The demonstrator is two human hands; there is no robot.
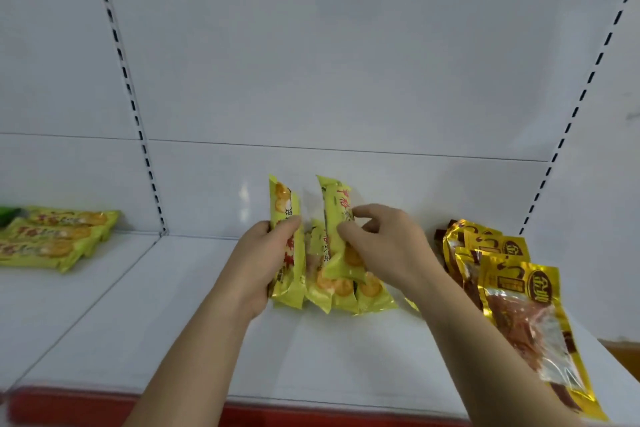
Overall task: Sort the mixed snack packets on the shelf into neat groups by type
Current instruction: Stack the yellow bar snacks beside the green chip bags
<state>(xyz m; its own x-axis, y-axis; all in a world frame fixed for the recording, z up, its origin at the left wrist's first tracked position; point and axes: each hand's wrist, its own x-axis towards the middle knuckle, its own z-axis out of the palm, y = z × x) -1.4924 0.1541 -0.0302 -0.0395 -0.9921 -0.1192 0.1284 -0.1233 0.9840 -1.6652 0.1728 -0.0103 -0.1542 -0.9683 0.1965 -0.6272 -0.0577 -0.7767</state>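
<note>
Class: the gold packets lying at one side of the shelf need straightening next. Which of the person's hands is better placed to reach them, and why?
Right. The right hand is nearer the gold packets; the left hand grips a yellow packet on the far side.

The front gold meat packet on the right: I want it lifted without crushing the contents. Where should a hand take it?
Probably by the opaque gold header of the front gold packet, pinched from above and the far side. It lies flat on the shelf with its clear window toward the near edge, and the right hand, busy with a yellow packet, is nearest.
</note>
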